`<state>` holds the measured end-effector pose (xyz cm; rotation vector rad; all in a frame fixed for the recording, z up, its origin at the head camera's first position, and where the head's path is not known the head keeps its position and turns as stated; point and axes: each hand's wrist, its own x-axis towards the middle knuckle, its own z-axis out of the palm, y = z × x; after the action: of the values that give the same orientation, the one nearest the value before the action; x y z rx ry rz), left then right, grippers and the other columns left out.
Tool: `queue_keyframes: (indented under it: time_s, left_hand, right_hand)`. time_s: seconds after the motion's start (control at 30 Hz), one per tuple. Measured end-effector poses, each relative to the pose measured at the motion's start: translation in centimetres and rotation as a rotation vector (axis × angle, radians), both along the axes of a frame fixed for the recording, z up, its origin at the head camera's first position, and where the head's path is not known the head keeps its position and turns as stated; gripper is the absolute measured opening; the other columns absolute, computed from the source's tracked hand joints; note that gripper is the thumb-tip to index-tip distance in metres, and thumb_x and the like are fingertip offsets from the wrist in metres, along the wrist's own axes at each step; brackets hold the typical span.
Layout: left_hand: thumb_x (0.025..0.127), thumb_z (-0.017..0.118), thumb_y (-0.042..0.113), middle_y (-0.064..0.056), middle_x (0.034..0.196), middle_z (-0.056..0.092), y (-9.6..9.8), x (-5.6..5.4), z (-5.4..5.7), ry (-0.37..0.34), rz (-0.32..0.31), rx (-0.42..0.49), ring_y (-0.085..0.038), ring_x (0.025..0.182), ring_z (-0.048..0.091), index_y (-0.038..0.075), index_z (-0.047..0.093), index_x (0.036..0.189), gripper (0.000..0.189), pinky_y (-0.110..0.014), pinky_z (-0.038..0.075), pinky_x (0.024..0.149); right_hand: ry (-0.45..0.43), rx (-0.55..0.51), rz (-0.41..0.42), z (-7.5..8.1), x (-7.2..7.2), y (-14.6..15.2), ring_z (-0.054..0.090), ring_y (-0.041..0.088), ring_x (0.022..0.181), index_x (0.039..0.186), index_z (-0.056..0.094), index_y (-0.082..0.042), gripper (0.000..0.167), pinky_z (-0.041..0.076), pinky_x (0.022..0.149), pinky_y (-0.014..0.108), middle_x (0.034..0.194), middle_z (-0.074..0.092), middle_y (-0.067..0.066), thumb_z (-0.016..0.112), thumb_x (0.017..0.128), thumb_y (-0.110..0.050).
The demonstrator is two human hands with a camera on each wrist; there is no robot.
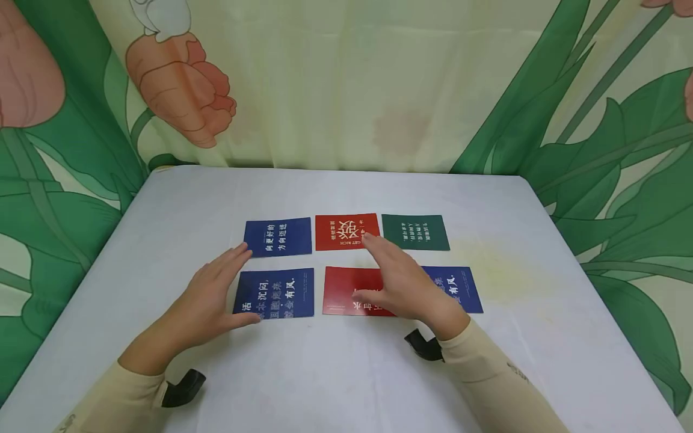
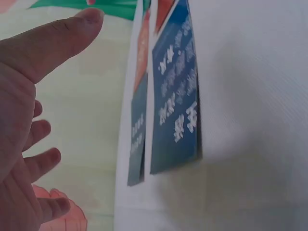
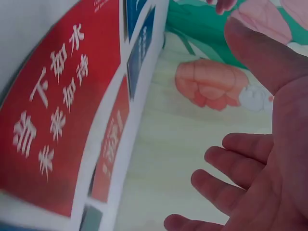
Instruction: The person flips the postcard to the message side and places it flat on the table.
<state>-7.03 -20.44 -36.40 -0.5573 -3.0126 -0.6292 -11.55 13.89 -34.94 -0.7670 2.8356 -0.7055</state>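
Observation:
Two rows of printed cards lie flat on a white table. In the head view the back row has a blue card (image 1: 292, 237), a red card (image 1: 330, 233) and a green card (image 1: 390, 231). In front are a blue card (image 1: 303, 293), a red card (image 1: 338, 291) and another blue card (image 1: 471, 291). My left hand (image 1: 208, 297) hovers over the left edge of the front-left card, fingers extended, holding nothing. Above the front red and right blue cards, partly hiding both, is my right hand (image 1: 406, 282), its fingers spread and grasping nothing.
The white-covered table (image 1: 357, 373) ends at the back against a curtain (image 1: 335, 96) printed with plants and a carrot-like shape. Black curved pieces (image 1: 184, 388) stick out below both wrists from the beige sleeves (image 1: 119, 400). A faint yellowish stain (image 1: 498, 270) marks the cloth at right.

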Motion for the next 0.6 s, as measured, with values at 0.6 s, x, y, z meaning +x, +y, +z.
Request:
queue_keyframes:
  time_s: [0.6]
  left_hand:
    - [0.069, 0.093, 0.031, -0.027, 0.145, 0.047, -1.8, -0.1, -2.1, -0.111, 0.031, -0.002, -0.048, 0.130, 0.044, -0.003, 0.041, 0.147, 0.100, -0.064, 0.037, 0.103]
  right_hand:
    - [-0.122, 0.105, 0.168, -2.8, -0.7, -5.9, 0.027, 0.027, 0.147, 0.154, 0.037, -0.010, 0.097, 0.023, 0.115, 0.057, 0.155, 0.041, 0.008, 0.087, 0.076, -0.038]
